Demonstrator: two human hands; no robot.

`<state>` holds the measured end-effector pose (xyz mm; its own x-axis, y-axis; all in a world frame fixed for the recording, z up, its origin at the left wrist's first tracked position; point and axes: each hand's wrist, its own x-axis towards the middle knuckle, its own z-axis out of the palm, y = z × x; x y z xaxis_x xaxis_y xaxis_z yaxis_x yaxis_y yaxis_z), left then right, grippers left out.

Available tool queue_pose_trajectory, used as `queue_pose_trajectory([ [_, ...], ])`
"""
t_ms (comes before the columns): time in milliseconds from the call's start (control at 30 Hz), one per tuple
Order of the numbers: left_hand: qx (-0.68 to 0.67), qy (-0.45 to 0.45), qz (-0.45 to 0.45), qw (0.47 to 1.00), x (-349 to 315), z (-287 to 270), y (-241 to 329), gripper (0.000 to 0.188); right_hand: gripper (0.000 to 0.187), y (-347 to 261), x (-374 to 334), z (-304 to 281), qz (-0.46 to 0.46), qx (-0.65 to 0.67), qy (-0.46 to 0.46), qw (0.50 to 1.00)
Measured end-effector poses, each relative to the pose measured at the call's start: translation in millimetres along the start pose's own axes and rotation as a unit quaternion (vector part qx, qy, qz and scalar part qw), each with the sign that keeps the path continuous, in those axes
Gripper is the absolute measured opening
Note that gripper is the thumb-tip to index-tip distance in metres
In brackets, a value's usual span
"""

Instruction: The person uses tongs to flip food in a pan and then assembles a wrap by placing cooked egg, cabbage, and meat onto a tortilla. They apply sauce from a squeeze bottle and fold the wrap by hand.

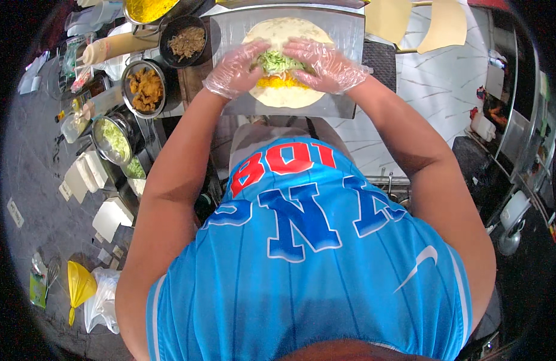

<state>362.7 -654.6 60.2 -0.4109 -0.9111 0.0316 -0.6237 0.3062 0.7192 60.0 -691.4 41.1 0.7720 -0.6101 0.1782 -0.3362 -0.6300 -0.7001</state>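
A large round tortilla [288, 99] lies on a grey sheet [225, 27] at the top centre. Shredded green vegetable [278, 62] is heaped across its middle, with a band of yellow-orange filling [281, 81] on the near side. My left hand [236, 69], in a clear plastic glove, rests on the tortilla's left side, fingertips beside the filling. From the right, my right hand [326, 65], gloved the same way, reaches over the other side with fingers stretched and thumb apart. Both hands hide the tortilla's side edges, so I cannot tell whether these are folded.
To the left stand a pan of shredded meat [186, 43], a bowl of fried pieces [146, 90], a bowl of shredded cabbage [114, 139] and a tan squeeze bottle [103, 50]. More flatbreads [443, 27] lie at the top right. A yellow bag [79, 286] is at lower left.
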Motion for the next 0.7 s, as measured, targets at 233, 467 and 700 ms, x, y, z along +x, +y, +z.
queue_pose_trajectory([
  [233,-0.039,-0.024,-0.057,0.997,-2.2,2.1,6.3,0.056,0.055,4.0,3.3,-4.7,0.037,0.059,0.009,0.998],
  [467,0.002,-0.052,0.023,0.998,2.0,3.1,6.6,0.055,0.05,-8.2,2.7,-11.3,0.045,0.054,-0.065,0.995],
  [700,0.031,-0.056,0.049,0.997,8.0,6.1,1.3,0.04,0.047,-1.8,-3.3,-5.6,0.013,-0.01,0.048,0.999],
])
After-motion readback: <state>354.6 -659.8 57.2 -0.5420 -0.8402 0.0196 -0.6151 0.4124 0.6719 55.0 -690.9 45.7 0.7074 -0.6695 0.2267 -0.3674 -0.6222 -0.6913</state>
